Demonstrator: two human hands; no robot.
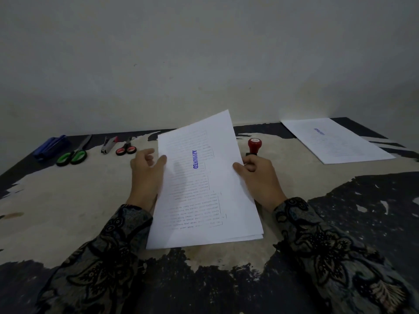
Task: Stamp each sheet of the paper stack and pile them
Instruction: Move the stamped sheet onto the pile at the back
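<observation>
A stamped sheet [201, 177] is pinched at both side edges by the left hand [147, 171] and right hand [256, 175], frame centre. The red stamp [254, 145] is also gripped by the right fingers [249, 165]. Bare table [68, 200] is seen at left.

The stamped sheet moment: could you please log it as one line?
phase: lifting stamped sheet | left hand: pinching edge | right hand: holding sheet, stamp | pile: far right

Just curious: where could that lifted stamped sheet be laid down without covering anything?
Bare table lies left of the left hand, below the green scissors. Also between the stamp and the far-right stamped pile. The far-left edge is crowded with tools.
</observation>
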